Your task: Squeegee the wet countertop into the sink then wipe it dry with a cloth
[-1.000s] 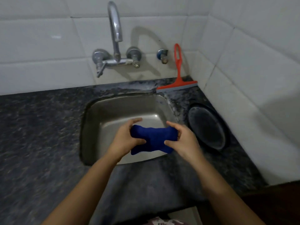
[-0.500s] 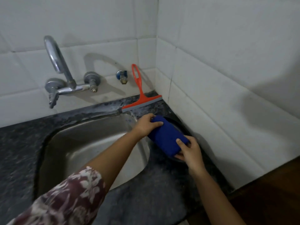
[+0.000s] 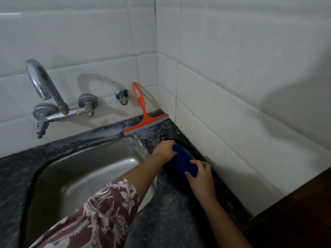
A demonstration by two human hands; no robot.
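A deep blue cloth (image 3: 182, 162) is seen bunched into a thick, rounded roll, its surface plain and matte. It is held over a dark round dish (image 3: 176, 182) that lies on the countertop (image 3: 170, 212), just right of the sink (image 3: 86, 176) and close beside the side wall (image 3: 232, 113); whether the cloth touches the dish cannot be told. The far end of the roll is gripped by the left hand (image 3: 165, 151), whose fingers are curled over it. The near end is clamped by the right hand (image 3: 201, 173), with the thumb on the side and the fingers wrapped over the top. The left forearm is stretched across the corner of the steel sink, and a maroon sleeve (image 3: 100, 215) with a white floral print is seen above it. The countertop is dark speckled stone. Behind the sink's corner an orange squeegee (image 3: 146, 122) is stood on its grey blade, its looped handle leaned against the white tiles. A curved metal tap (image 3: 46, 90) is mounted on the back wall.
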